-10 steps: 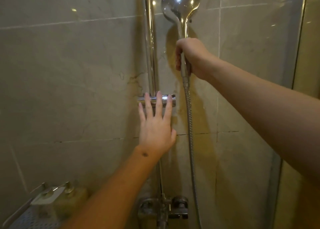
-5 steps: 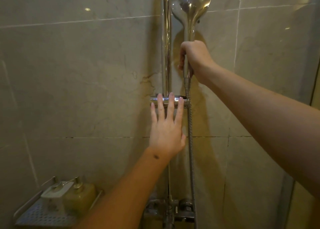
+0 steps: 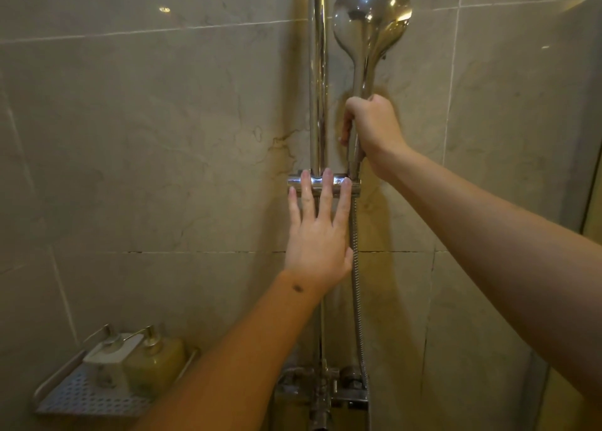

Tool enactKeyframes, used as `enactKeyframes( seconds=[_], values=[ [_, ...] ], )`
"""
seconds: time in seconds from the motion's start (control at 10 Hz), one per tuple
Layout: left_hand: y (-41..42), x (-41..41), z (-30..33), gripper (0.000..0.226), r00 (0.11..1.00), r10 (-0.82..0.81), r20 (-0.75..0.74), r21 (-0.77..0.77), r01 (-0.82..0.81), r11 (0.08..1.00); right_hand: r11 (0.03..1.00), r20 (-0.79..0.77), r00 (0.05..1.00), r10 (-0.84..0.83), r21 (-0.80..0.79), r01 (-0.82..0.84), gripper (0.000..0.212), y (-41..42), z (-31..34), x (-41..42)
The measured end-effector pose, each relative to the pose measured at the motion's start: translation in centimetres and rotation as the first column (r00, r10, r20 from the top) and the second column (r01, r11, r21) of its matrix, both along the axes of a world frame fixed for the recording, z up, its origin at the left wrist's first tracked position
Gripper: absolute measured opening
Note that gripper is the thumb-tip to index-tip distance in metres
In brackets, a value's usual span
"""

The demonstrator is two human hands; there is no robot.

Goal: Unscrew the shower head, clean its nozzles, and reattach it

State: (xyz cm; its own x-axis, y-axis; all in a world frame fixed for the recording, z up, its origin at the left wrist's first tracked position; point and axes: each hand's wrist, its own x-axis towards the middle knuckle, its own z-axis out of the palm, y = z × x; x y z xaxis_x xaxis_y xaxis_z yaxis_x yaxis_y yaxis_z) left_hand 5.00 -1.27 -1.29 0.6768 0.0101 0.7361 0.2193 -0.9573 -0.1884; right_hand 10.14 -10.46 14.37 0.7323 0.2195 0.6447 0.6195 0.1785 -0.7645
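A chrome shower head [image 3: 371, 17] stands upright near the top of the view, its back toward me and its nozzles hidden. My right hand [image 3: 374, 134] is closed around its handle, just above the chrome holder bracket [image 3: 294, 183] on the vertical slide rail [image 3: 317, 72]. The handle's lower end sits at the bracket's right end. My left hand [image 3: 317, 235] lies flat with fingers spread, its fingertips resting on the bracket. A ribbed metal hose [image 3: 356, 284] hangs from the handle down past my left hand.
The chrome mixer valve [image 3: 322, 388] sits on the wall at the bottom. A perforated metal shelf [image 3: 75, 401] at lower left carries a white pump bottle [image 3: 106, 362] and a yellow one [image 3: 154, 362]. Beige tiles cover the wall; a glass panel [image 3: 589, 137] stands at right.
My right hand has lowered the shower head so the handle's end reaches the bracket. The view has shifted, so everything appears further right. My left hand stays on the bracket.
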Motion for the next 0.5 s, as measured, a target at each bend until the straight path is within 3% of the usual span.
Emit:
enactKeyframes(
  seconds=[0.1, 0.4, 0.5],
  values=[
    [-0.3, -0.3, 0.3, 0.108, 0.999, 0.022, -0.024, 0.021, -0.022, 1.000, 0.997, 0.049, 0.999, -0.019, -0.069, 0.022, 0.006, 0.5, -1.9, 0.4],
    [-0.1, -2.1, 0.9, 0.100, 0.996, 0.027, -0.083, 0.004, -0.026, 1.000, 0.992, -0.012, 0.993, -0.119, -0.036, 0.118, 0.008, 1.0, -4.4, -0.7],
    [-0.1, -3.9, -1.4, 0.095, 0.999, 0.018, 0.043, -0.171, -0.010, 0.985, 0.873, 0.128, 0.891, -0.435, -0.182, 0.452, 0.034, 0.0, -8.9, -3.0]
  ],
)
